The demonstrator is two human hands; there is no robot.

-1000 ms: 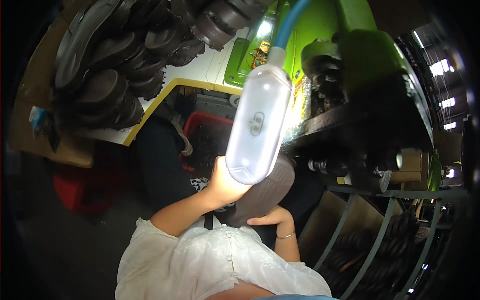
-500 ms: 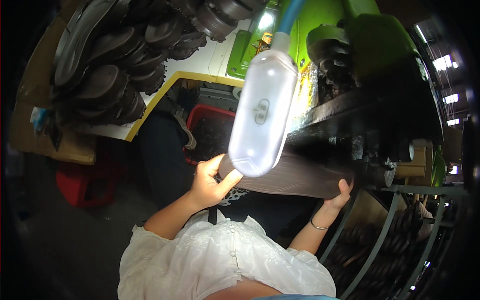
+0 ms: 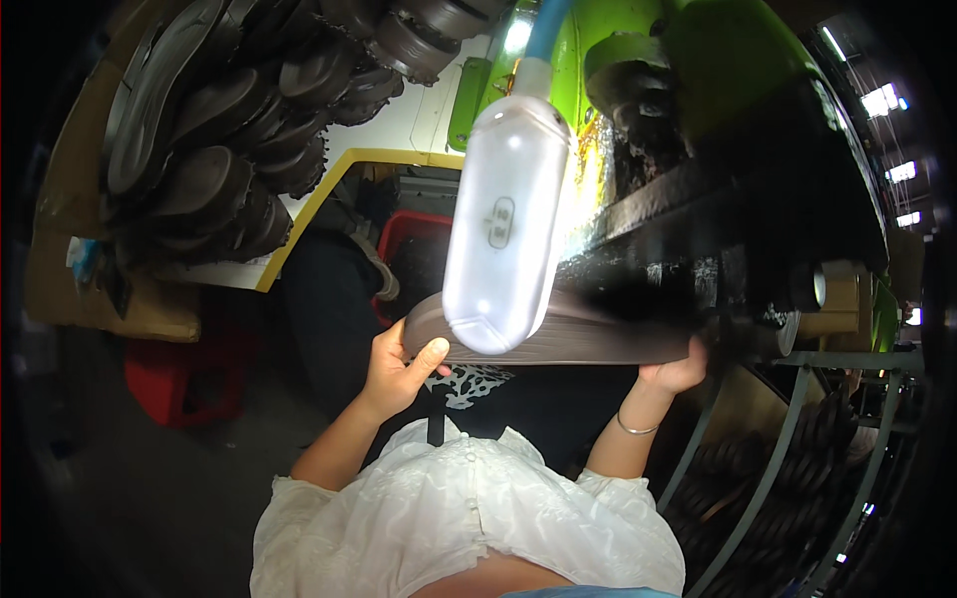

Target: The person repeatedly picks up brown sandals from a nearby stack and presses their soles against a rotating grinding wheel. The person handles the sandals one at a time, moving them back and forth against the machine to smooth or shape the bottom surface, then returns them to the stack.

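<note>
A brown shoe sole (image 3: 588, 343) lies lengthwise across the front of my body, its ridged side wall facing me. My left hand (image 3: 397, 371) grips its left end, with the thumb on the near side. At the opposite end my right hand (image 3: 678, 369), with a bangle on its wrist, is closed round the sole; some of those fingers are hidden. A bright, frosted lamp (image 3: 506, 224) on a blue hose hangs in front and covers part of the sole. Behind the sole stands a machine with dark, oily parts (image 3: 688, 214) and a green body (image 3: 578, 70).
Several brown soles with ragged edges (image 3: 204, 189) are heaped on the white, yellow-edged table (image 3: 344, 159) at the far left. Under it stands a red bin (image 3: 399, 227). A red stool (image 3: 184, 384) is at left, a metal rack (image 3: 768, 453) holding dark soles at right.
The sole has turned to show more of its side wall, and its right end has risen with my right hand. My left hand has shifted slightly left. The view has moved a little.
</note>
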